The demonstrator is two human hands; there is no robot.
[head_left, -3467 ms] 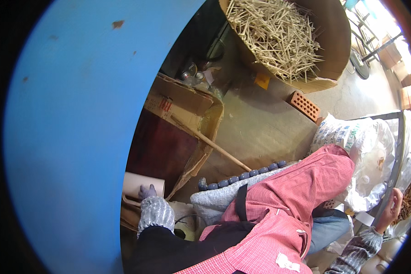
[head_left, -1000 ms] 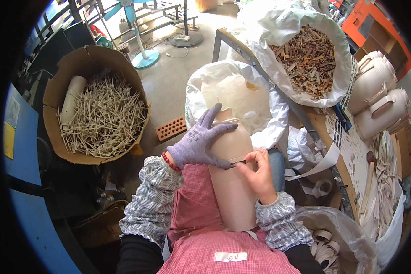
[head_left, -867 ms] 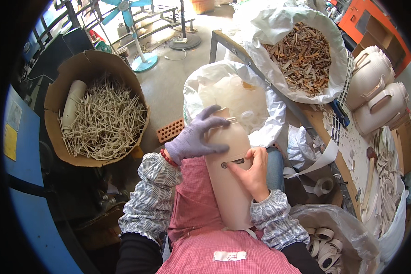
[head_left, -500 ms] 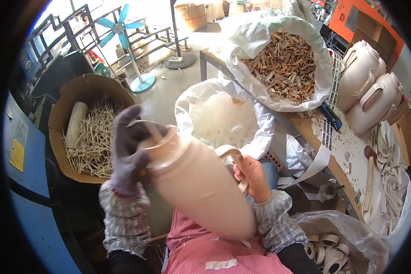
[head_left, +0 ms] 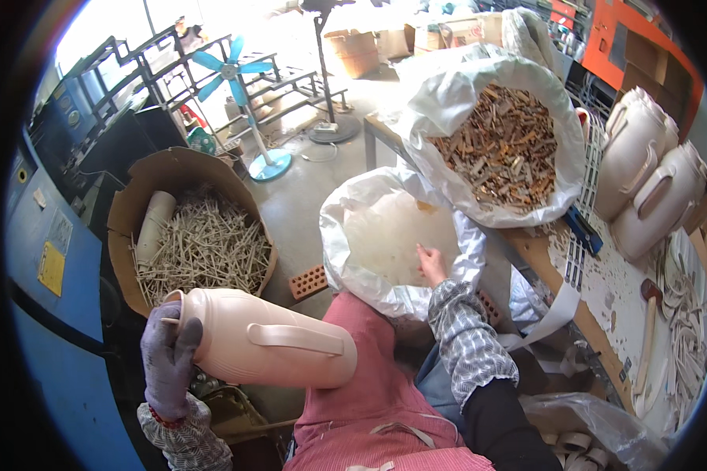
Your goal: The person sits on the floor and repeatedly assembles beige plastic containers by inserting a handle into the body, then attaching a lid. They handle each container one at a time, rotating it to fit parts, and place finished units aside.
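My left hand [head_left: 169,363], in a grey glove, grips the neck end of a beige plastic jug [head_left: 267,349] with a side handle. The jug lies on its side over my lap, neck toward the left. My right hand [head_left: 430,264] is bare and reaches into a white plastic bag [head_left: 352,235] of pale scraps in front of me; whether its fingers hold anything is hidden. I wear a pink apron and patterned sleeves.
A cardboard bin [head_left: 137,235] of pale sticks stands at the left, beside a blue machine [head_left: 47,314]. A red brick [head_left: 308,281] lies on the floor. A bag of brown scraps [head_left: 495,149] and two beige jugs [head_left: 656,180] sit on the bench at right. A blue fan [head_left: 232,74] stands behind.
The jug went from upright in front of me to lying on its side at my left. My right hand left the jug and moved forward into the white bag.
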